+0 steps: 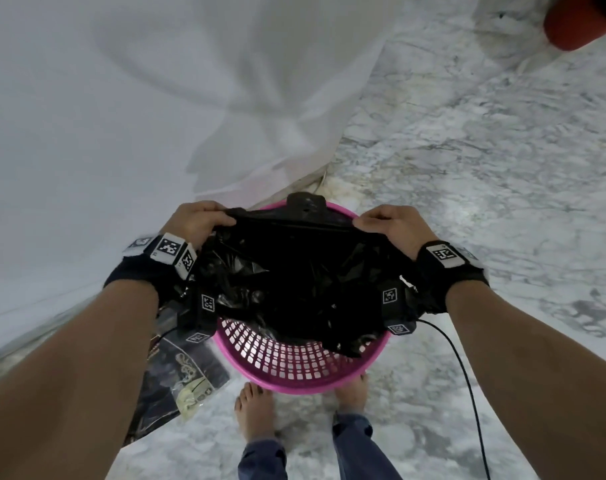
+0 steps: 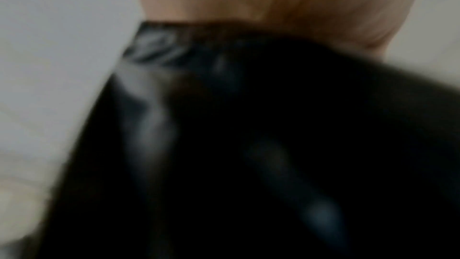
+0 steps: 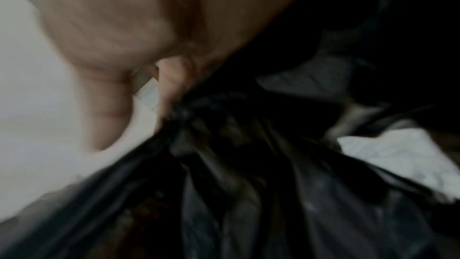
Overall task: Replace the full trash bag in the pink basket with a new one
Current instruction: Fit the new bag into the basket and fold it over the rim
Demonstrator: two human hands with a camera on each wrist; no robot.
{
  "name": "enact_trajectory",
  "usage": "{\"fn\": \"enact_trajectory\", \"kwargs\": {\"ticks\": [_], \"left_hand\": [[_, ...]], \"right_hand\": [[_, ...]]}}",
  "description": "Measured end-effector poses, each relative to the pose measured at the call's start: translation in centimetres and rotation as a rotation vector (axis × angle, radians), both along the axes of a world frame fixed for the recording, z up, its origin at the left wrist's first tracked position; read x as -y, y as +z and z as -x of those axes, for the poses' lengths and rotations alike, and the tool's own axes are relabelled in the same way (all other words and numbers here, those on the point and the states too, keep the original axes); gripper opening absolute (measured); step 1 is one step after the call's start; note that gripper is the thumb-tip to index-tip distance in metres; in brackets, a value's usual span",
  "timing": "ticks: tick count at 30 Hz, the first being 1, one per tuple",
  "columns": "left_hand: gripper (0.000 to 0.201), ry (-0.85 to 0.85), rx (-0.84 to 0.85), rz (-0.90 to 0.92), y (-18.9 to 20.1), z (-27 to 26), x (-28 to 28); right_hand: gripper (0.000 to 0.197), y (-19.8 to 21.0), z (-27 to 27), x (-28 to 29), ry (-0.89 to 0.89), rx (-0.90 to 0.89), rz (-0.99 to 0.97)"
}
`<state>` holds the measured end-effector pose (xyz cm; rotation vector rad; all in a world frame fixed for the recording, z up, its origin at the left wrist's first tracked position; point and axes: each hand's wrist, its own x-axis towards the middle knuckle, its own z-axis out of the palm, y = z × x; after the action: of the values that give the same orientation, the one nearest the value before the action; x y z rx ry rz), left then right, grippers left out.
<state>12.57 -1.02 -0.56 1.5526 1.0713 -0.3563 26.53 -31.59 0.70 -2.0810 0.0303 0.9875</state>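
A pink lattice basket (image 1: 294,362) stands on the marble floor just in front of my bare feet. Over it hangs a black trash bag (image 1: 287,268), stretched wide between my two hands. My left hand (image 1: 199,221) grips the bag's top edge on the left, and my right hand (image 1: 386,223) grips it on the right. The bag's lower folds drop into the basket. Both wrist views are blurred: in the left wrist view the black trash bag (image 2: 248,135) fills the frame under my hand (image 2: 273,3); in the right wrist view bunched black trash bag plastic (image 3: 248,164) runs from my fingers (image 3: 104,90).
A white curtain (image 1: 156,98) hangs at the left and back, reaching the floor behind the basket. A dark printed packet (image 1: 180,375) lies on the floor left of the basket. A black cable (image 1: 467,375) trails on the right. A red object (image 1: 578,26) sits far right.
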Motion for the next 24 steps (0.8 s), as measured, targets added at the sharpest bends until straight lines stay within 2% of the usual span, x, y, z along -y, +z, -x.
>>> {"fn": "enact_trajectory", "kwargs": {"ticks": [1,3,5,7,9,11,15,19,20,22,24], "left_hand": [[0.011,-0.033,0.021,-0.049,-0.4,0.0,-0.1],[0.018,-0.112,0.014,-0.132,-0.8,-0.2,0.1],[0.029,-0.161,-0.063,-0.208,-1.1,-0.4,0.6],[0.034,-0.146,-0.11,-0.257,-1.4,-1.3,1.1],[0.034,-0.195,-0.146,-0.348,-1.3,-2.2,1.7],[0.026,-0.223,-0.215,-0.346,-1.7,-2.6,1.7],[0.04,-0.34,-0.304,-0.282,-1.3,-2.8,2.1],[0.046,-0.267,-0.459,-0.125,-2.0,-0.3,0.2],[0.044,-0.256,-0.453,-0.059,-1.5,0.4,-0.1],[0.026,-0.112,-0.459,0.068,-1.2,1.9,-1.0],[0.022,-0.022,-0.515,0.142,-1.2,3.3,-1.3]], "right_hand": [[0.014,0.0,0.0,-0.1,0.041,-0.025,0.006],[0.01,-0.6,-0.1,-0.4,0.132,0.08,0.089],[0.011,-1.7,-0.1,-0.7,0.092,0.242,0.169],[0.016,-2.2,-0.2,-1.4,0.034,0.323,0.239],[0.022,-2.6,-0.3,-2.2,0.057,0.325,0.32],[0.028,-2.6,-0.5,-2.7,0.083,0.295,0.405],[0.026,-2.6,-0.7,-2.6,0.079,0.246,0.492],[0.008,-2.7,0.0,0.0,0.036,0.154,0.581],[0.008,-2.7,0.3,1.1,0.001,0.13,0.605],[0.018,-3.1,0.9,3.0,-0.058,0.052,0.614],[0.028,-3.5,1.7,4.1,-0.12,-0.037,0.592]]}}
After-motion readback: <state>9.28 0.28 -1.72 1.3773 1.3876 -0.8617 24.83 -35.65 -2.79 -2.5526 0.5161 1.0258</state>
